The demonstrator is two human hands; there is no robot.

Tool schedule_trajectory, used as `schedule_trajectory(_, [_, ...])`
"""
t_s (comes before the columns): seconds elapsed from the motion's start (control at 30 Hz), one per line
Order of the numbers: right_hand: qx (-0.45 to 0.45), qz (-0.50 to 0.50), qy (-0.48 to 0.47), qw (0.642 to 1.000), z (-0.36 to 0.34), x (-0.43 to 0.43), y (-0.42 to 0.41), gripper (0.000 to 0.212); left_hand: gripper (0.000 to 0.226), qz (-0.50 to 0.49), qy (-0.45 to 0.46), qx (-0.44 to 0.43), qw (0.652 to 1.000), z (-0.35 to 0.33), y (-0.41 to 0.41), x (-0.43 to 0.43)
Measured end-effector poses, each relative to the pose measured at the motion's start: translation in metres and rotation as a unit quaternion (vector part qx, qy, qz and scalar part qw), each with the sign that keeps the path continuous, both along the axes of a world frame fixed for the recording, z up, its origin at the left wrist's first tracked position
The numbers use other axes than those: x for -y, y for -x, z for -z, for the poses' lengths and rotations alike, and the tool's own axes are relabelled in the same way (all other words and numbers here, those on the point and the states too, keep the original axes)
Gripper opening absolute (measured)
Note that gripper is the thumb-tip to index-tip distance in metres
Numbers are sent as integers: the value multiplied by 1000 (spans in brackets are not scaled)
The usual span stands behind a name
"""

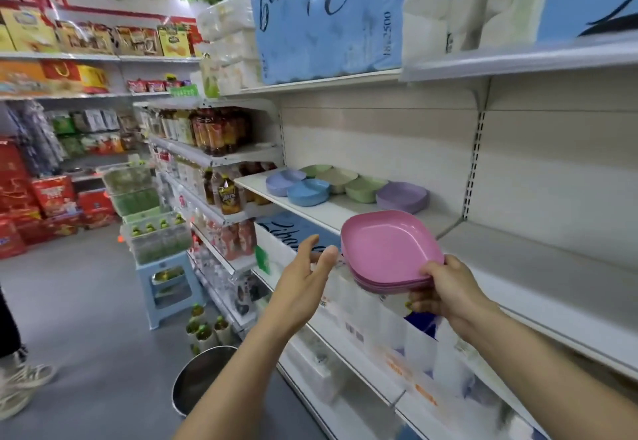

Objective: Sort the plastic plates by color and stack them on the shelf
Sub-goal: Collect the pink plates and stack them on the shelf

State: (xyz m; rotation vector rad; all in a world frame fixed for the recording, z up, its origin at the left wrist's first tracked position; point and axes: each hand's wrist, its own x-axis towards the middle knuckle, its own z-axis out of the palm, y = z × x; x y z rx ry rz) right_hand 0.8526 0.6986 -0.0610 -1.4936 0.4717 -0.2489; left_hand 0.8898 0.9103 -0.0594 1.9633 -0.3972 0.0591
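Observation:
My right hand grips a small stack of pink plates by its near right edge, in front of the white shelf. My left hand is open beside the stack's left rim, fingers straight, holding nothing. On the shelf sit stacks of plates: lavender-blue, blue, pale green, beige, green and purple.
The shelf board to the right is bare. Blue tissue packs fill the shelf above. Drink bottles line shelves to the left. A metal bucket and a blue stool stand on the aisle floor. A person's shoe is at left.

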Motion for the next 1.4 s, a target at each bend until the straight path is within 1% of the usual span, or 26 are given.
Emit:
schedule_trajectory(0.13, [-1,8,-18,1000,1,-17,-68,17,65,-2,12,-20,1000,1,-64,-15])
schedule_trajectory(0.27, [-11,15,-18,1000,3,-29,-125,17,65,11,9,-14,1000,1,-119,-24])
schedule_trajectory(0.37, [-27,23,-17,999,7,-36,-155,20,63,23,11,-21,999,3,-154,-33])
schedule_trajectory(0.53, [-52,49,-8,997,13,-41,-203,20,62,57,-9,-31,998,12,-220,-39])
schedule_trajectory(0.7, [-72,111,-17,991,24,-52,-252,33,58,112,-45,-25,992,19,-297,-42])
schedule_trajectory(0.8, [-84,150,-25,985,29,-62,-278,36,57,149,-70,-6,986,19,-338,-45])
schedule_trajectory(0.93, [-88,198,-30,976,28,-77,-305,29,55,192,-81,4,978,18,-382,-50])
schedule_trajectory(1.1, [-83,234,-36,968,24,-96,-326,27,53,228,-117,61,965,22,-425,-50])
schedule_trajectory(1.17, [-76,239,-13,968,24,-103,-328,29,52,233,-135,99,958,28,-440,-50])
schedule_trajectory(1.23, [-75,243,40,966,27,-107,-329,36,50,228,-149,150,950,32,-453,-49])
schedule_trajectory(1.33, [-81,237,131,959,33,-111,-324,59,47,211,-173,215,938,35,-469,-47])
schedule_trajectory(1.4, [-85,232,213,945,34,-112,-320,81,48,212,-196,237,928,38,-480,-44])
